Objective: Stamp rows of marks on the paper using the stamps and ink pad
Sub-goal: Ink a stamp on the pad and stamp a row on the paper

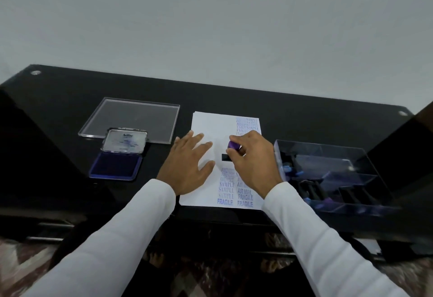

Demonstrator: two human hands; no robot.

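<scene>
A white sheet of paper (210, 121) lies on the black table, with blue marks such as SAMPLE, AIR MAIL and FRAGILE near its bottom and more at its top right. My right hand (254, 163) grips a stamp (232, 149) with a purple knob and a black base, and the base sits on the middle of the paper. My left hand (189, 163) lies flat with spread fingers on the paper's left part. The open blue ink pad (116, 165), with its lid raised, sits to the left of the paper.
A clear plastic lid (131, 116) lies flat behind the ink pad. At the right stands a clear compartment box (332, 179) holding several more stamps. The black table (58, 100) has a far edge against a pale wall. Patterned carpet shows below.
</scene>
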